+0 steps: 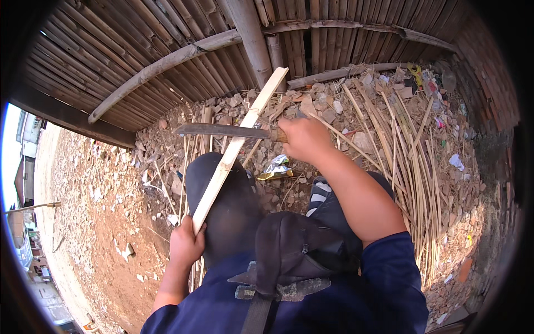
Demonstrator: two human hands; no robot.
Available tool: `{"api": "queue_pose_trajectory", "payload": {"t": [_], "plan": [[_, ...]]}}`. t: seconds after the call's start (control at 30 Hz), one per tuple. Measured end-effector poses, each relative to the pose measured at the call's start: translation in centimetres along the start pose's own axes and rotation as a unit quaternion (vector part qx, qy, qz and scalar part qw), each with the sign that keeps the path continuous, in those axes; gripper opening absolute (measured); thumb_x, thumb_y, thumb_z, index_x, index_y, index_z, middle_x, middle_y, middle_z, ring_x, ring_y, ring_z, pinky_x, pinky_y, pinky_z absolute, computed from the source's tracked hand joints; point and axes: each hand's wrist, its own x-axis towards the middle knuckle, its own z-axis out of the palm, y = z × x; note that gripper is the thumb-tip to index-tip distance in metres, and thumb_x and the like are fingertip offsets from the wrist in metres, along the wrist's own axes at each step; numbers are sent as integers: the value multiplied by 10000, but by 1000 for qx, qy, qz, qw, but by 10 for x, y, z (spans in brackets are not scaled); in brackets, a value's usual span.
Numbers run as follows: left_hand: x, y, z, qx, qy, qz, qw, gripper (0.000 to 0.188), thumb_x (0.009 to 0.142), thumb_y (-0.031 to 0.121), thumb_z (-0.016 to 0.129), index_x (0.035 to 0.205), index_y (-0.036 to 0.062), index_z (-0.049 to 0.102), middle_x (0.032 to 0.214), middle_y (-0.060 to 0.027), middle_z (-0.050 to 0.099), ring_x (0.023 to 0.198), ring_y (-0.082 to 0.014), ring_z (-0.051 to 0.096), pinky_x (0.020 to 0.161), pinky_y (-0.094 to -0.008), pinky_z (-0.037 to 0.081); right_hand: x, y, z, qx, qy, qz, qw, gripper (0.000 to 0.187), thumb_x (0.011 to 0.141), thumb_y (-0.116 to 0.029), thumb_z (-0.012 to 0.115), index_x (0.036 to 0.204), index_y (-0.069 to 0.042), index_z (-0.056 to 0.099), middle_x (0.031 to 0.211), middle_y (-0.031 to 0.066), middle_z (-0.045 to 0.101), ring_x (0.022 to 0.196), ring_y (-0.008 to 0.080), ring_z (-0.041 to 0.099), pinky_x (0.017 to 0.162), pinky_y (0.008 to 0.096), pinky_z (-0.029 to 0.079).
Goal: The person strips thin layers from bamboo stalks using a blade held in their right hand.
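Note:
A pale split bamboo strip (229,156) slants up and away over my left knee. Its near end is in my left hand (187,242), the fingers closed round it. My right hand (307,139) grips the wooden handle of a long machete (222,131). The dark blade lies crosswise over the upper part of the strip and points left; whether its edge bites into the bamboo I cannot tell. Between my knees, a crumpled gold and silver wrapper (276,168) rests on the ground.
Many thin bamboo strips (414,161) lie in a pile to my right. Ahead stands a bamboo-slat wall (206,61) with a round post (250,42). Rubble and litter cover the ground near it. A brick wall (492,83) rises at the far right; bare earth (111,222) stretches left.

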Motion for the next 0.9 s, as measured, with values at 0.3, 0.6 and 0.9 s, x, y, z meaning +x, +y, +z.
{"api": "queue_pose_trajectory", "payload": {"t": [0.3,0.6,0.9], "plan": [[2,-7,-4,50,-5,5,999,297,897,233,682,909,22,473,690,-262,621,677,-490,627,615,-560,500,5,20,-3,15,-8,86,996,224,707,-162,723,887,-68,628,824,164,697,811,387,678,752,500,543],[-2,-12,0,61,-7,8,998,273,892,216,668,909,22,477,668,-261,620,651,-490,629,607,-557,509,0,-4,-2,-22,-55,-95,994,256,708,-151,702,949,-77,660,808,158,695,834,372,689,753,487,540],[1,-9,-1,41,-12,9,999,246,866,178,660,914,12,484,675,-262,622,669,-486,637,620,-558,513,1,-1,-13,41,14,77,996,258,738,-158,707,979,-72,674,887,151,716,852,369,698,793,486,549]]}}
